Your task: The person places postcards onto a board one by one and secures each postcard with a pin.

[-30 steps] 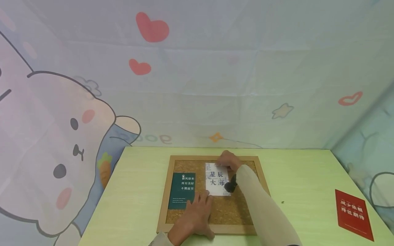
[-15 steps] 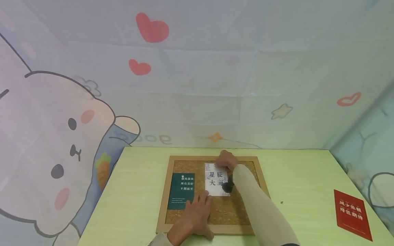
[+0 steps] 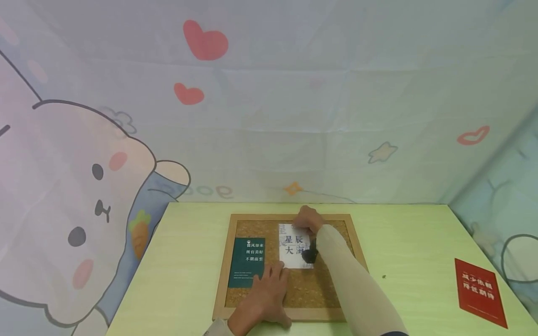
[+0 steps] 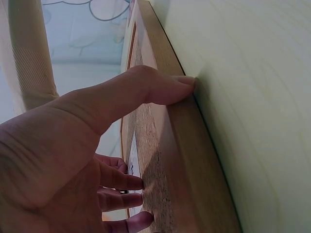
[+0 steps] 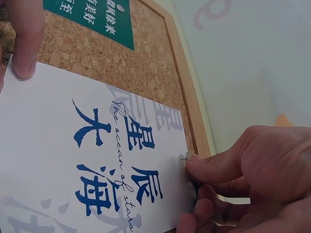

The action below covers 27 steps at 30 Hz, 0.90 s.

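A white card with blue characters (image 3: 292,259) lies on a cork board (image 3: 313,294) in the head view. My right hand (image 3: 310,219) is at its top edge. In the right wrist view, that hand's thumb and curled fingers pinch at a small thumbtack (image 5: 184,156) by the card's edge. My left hand (image 3: 269,296) has its fingers spread, with fingertips at the card's lower left corner. In the left wrist view, its thumb (image 4: 167,90) rests across the wooden frame (image 4: 192,145). A green card (image 3: 248,268) lies left of the white one, with a round tack (image 5: 120,8) at its top.
A red card (image 3: 480,293) lies on the pale green table (image 3: 403,242), right of the board. A small dark speck (image 3: 384,276) is between them. Behind the table hangs a cloth backdrop (image 3: 269,116) printed with hearts and a cartoon animal.
Both hands and the cards keep their places on the board. The head view has shifted slightly.
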Motion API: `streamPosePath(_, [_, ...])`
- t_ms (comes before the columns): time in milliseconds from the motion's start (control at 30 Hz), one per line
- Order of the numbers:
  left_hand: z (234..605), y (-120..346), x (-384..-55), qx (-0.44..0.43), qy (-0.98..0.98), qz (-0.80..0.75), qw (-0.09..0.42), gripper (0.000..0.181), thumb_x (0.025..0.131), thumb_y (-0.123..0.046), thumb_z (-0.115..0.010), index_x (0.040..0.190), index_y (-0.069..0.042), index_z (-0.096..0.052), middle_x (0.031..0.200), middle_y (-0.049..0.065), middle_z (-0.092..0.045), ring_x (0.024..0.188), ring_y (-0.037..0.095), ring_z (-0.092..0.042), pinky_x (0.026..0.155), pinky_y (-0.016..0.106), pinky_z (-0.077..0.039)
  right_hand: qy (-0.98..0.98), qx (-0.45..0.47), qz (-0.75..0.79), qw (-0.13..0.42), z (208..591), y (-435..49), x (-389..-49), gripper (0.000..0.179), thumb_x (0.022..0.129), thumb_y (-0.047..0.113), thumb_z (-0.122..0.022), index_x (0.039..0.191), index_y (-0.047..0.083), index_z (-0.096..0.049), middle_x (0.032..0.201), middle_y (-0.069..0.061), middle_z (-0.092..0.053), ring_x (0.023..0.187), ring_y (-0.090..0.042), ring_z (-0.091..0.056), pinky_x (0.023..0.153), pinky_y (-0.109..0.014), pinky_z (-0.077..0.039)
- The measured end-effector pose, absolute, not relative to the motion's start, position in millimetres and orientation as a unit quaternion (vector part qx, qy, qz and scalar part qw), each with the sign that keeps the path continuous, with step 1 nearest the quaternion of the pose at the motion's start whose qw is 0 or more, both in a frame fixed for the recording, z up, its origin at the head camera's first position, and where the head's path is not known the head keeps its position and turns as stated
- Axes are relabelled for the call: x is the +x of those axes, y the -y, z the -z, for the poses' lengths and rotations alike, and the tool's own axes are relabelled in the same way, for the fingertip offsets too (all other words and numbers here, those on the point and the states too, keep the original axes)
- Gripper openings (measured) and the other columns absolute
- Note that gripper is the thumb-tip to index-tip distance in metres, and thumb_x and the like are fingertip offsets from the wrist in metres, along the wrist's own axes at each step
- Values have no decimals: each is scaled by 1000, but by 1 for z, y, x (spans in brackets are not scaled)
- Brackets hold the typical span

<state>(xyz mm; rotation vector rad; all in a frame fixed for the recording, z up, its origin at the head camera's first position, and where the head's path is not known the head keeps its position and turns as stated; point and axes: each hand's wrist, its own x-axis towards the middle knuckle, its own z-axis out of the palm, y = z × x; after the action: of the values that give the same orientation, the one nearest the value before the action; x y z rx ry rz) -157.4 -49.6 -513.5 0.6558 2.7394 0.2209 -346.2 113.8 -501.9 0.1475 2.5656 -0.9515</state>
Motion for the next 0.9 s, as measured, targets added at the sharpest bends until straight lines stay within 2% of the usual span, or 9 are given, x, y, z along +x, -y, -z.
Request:
streamPosePath(333, [515,50,-159,229,-958,-72,154,119,59,-58,-96,154,-9,-44,159,12,-39,140,36,-39,101,64,-47,-923,51,324,201,499,-113,-346,14,89,5,-62,76,1,-65,63,-7,-56,48,-15,-45,42,-27,-38])
streamPosePath(600, [515,49,-158,231,-958,-71,151,117,58,-57,-97,152,-10,-44,157,11,-39,139,35,-39,100,63,-48,-926,51,315,201,501,-114,-347,19,88,5,-63,70,3,-61,60,-6,-53,47,-15,-44,41,-27,-39])
streamPosePath(900, [519,49,-158,232,-959,-77,145,116,58,-57,-97,151,-10,-45,156,11,-40,139,35,-39,100,63,-48,-925,49,325,192,505,-114,-349,18,88,7,-64,71,4,-62,63,-7,-57,49,-15,-47,41,-27,-39])
